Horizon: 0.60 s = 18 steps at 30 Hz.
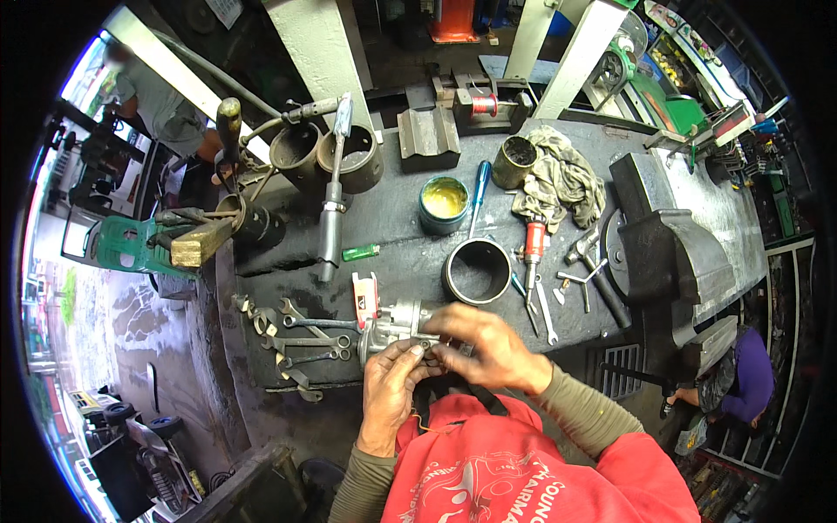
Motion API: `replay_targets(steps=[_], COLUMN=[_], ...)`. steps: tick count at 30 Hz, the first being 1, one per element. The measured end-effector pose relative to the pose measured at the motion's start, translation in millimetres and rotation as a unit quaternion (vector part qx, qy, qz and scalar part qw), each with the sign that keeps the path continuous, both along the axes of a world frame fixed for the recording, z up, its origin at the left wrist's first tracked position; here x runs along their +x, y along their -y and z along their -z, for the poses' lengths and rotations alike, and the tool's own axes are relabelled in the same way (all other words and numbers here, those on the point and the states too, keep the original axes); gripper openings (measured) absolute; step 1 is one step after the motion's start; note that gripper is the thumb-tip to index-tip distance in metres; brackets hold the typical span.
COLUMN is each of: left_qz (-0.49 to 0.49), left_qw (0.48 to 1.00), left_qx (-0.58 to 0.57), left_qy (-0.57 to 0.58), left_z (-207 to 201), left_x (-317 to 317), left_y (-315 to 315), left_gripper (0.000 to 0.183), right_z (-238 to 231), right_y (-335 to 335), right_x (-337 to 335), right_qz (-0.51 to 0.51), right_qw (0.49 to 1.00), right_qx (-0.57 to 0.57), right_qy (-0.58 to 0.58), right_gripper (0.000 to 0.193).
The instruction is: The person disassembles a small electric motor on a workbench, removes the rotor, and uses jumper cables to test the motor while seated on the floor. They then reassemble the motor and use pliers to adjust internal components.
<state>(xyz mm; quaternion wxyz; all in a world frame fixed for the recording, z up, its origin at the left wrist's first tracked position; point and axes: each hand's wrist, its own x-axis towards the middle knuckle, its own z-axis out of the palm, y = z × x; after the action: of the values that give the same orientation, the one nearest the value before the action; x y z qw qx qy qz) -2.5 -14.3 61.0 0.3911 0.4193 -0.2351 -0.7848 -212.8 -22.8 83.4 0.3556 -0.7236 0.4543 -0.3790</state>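
Observation:
My left hand [392, 383] is closed, thumb and fingers pinching a small round metal piece [425, 344] at the bench's front edge. My right hand [488, 349] reaches in from the other side, its fingers curled beside that piece; whatever they grip is hidden. Just behind both hands lies a silvery cast metal housing [397, 322], partly covered by them. A red and white small box [366, 296] stands against its far left side. Several wrenches [318, 340] are spread left of the housing.
Beyond the hands stand a metal cylinder ring [478, 272], a tub of yellow grease [445, 202] and a blue screwdriver [480, 187]. A rag [562, 179], hammer [602, 275] and vise [680, 257] are to the right. Pipe-like tool holders [296, 152] rise at left. A person [745, 379] crouches at far right.

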Motion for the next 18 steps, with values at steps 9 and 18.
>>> replay_targets(steps=[9, 18], left_qz=[-0.068, -0.091], left_qw=[0.996, 0.989], left_qx=[-0.018, -0.039], left_qy=[0.050, 0.114], left_z=[2.6, 8.2], left_x=[9.7, 18.1], left_y=[-5.9, -21.3], left_gripper=[0.017, 0.022], right_z=[31.5, 54.1], right_y=[155.5, 204.4], right_x=[-104.2, -80.7], right_qz=[0.062, -0.022], right_qw=[0.864, 0.741], right_qx=[-0.054, -0.086], right_qy=[-0.496, -0.666], right_gripper=[0.054, 0.018])
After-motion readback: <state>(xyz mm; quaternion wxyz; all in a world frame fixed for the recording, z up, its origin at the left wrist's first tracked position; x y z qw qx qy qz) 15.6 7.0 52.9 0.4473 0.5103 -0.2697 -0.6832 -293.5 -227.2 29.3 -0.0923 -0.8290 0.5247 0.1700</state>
